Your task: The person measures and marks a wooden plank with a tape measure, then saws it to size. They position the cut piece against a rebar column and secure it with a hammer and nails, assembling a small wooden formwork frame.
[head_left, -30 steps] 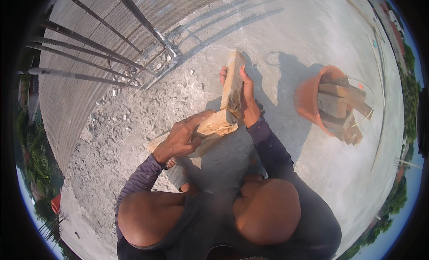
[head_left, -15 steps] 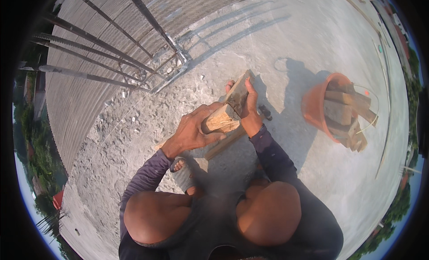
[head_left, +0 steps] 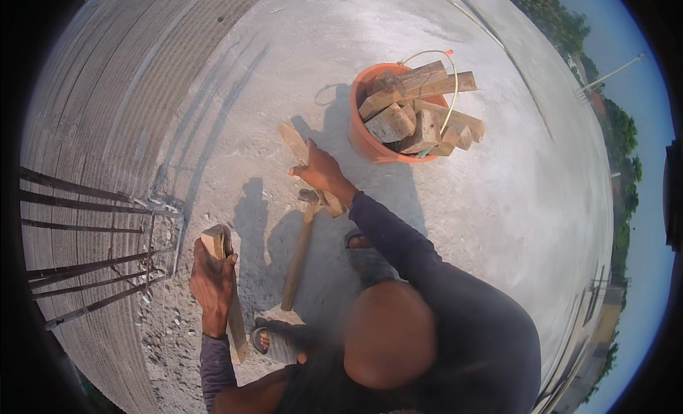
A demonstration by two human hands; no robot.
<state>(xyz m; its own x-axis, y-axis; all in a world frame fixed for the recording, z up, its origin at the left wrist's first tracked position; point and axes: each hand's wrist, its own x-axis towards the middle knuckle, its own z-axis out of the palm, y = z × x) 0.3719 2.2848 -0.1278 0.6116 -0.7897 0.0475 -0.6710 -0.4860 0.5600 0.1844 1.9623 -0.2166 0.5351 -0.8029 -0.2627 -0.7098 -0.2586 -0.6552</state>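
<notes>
My left hand (head_left: 210,289) is wrapped round a short wood block (head_left: 215,244), held upright near the steel bars. Below that hand a long wood strip (head_left: 237,325) shows; whether it joins the block I cannot tell. Further right, my right hand (head_left: 324,173) grips a wooden piece (head_left: 292,140) whose pale end points away from me. More wood (head_left: 331,202) shows under this hand, perhaps the same piece. Between the hands a hammer (head_left: 298,256) lies on the concrete, its wooden handle toward my feet.
An orange bucket (head_left: 364,133) full of wood offcuts (head_left: 427,122) stands beyond my right hand, its handle raised. Several rebar rods (head_left: 92,264) stick out at the left beside corrugated sheeting (head_left: 107,79). Loose rubble (head_left: 160,321) covers the rough concrete near them.
My hands, which held two wood pieces together, have parted: the left with its block toward the bars, the right with its piece toward the bucket. My view has swung right.
</notes>
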